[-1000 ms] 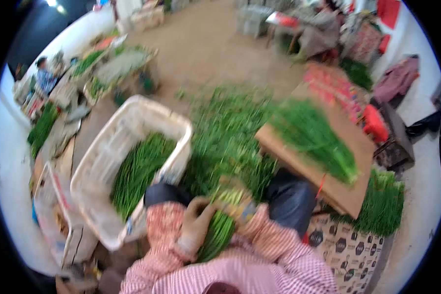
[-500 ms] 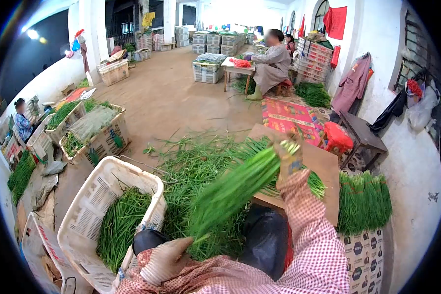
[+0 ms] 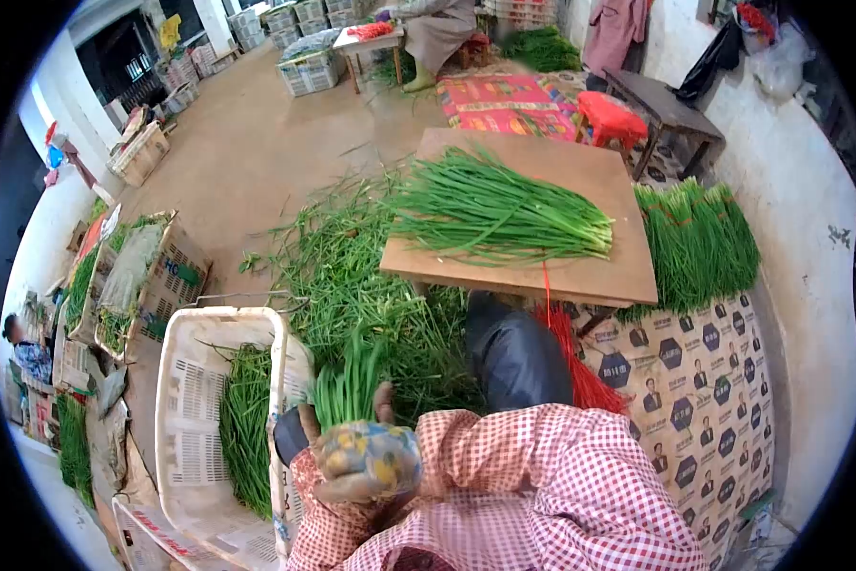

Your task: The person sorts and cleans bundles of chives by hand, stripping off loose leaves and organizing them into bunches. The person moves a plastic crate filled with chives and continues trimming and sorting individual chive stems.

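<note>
Low over my lap, a bunch of green chives (image 3: 345,385) stands with its leaves upward. My right hand (image 3: 371,463), in a blue and yellow patterned glove, is closed around the lower part of it. My left hand (image 3: 308,424) is mostly hidden behind the right one; what shows of it presses the bunch from the left side. A larger pile of chives (image 3: 513,209) lies on the brown board table (image 3: 542,278) in front of me, pale stem ends to the right. Loose green leaves (image 3: 352,276) cover the floor beyond my hands.
A white plastic crate (image 3: 185,419) with greens stands at my left. Tied chive bundles (image 3: 699,238) stand right of the table, and red strings (image 3: 580,371) hang below it. A red stool (image 3: 610,116) and dark bench (image 3: 670,109) are behind. Another person (image 3: 437,38) sits farther back.
My right hand has come down from the table to my lap, meeting my left hand at a bunch of chives. A pile now lies fully on the table. The view has tilted down.
</note>
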Demonstrator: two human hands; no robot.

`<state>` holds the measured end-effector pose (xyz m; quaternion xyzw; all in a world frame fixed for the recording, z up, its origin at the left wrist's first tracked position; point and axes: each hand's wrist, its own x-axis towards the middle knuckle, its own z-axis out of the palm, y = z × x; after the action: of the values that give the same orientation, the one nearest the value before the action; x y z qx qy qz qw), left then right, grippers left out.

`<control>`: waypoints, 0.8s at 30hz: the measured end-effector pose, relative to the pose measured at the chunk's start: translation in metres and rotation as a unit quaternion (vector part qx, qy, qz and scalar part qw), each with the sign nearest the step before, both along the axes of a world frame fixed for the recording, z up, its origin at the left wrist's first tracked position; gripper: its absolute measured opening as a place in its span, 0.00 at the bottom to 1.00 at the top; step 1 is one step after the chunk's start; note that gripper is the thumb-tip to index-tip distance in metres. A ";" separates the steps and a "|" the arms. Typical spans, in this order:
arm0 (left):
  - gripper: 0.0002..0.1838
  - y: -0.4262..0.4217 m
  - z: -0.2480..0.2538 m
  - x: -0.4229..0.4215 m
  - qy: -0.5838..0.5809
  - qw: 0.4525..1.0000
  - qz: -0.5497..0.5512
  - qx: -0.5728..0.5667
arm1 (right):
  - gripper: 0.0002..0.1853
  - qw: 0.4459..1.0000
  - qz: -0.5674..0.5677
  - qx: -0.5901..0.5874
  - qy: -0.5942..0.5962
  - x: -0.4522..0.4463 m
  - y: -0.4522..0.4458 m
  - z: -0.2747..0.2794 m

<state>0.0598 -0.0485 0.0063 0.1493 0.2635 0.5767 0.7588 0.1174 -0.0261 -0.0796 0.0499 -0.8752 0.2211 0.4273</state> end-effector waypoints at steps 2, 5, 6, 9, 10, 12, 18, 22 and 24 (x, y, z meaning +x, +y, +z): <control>0.40 -0.009 0.006 0.001 0.029 0.999 0.028 0.017 | 0.34 0.998 -0.003 0.040 0.044 0.013 0.002 0.024; 0.37 -0.004 0.018 0.016 0.061 0.996 0.044 0.049 | 0.38 0.991 0.105 -0.077 -0.006 0.073 0.014 0.112; 0.36 0.003 0.020 0.022 0.062 0.996 0.039 0.057 | 0.38 0.983 0.106 -0.148 0.017 0.088 0.020 0.122; 0.31 0.021 0.013 0.019 -0.015 0.997 -0.051 0.049 | 0.44 0.907 -0.107 -0.396 0.094 0.146 0.027 0.113; 0.32 0.025 0.019 0.035 0.066 0.994 -0.063 0.058 | 0.50 0.860 -0.180 -0.476 0.036 0.175 0.035 0.108; 0.33 0.043 0.032 0.075 0.148 0.984 -0.081 0.065 | 0.59 0.813 -0.165 -0.558 0.010 0.221 0.048 0.103; 0.32 0.129 0.041 0.234 0.447 0.735 -0.212 0.463 | 0.55 0.837 -0.305 -0.408 0.200 0.334 0.076 0.169; 0.36 0.171 0.042 0.339 0.402 0.734 -0.228 0.497 | 0.53 0.796 -0.418 -0.349 0.264 0.411 0.094 0.170; 0.32 0.186 0.029 0.372 0.418 0.708 -0.208 0.530 | 0.52 0.771 -0.444 -0.355 0.286 0.441 0.104 0.155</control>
<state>0.4314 0.1372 0.0352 0.8035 0.1673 0.3279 0.4679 0.5589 0.0780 0.0751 -0.4387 -0.4968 0.2773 0.6956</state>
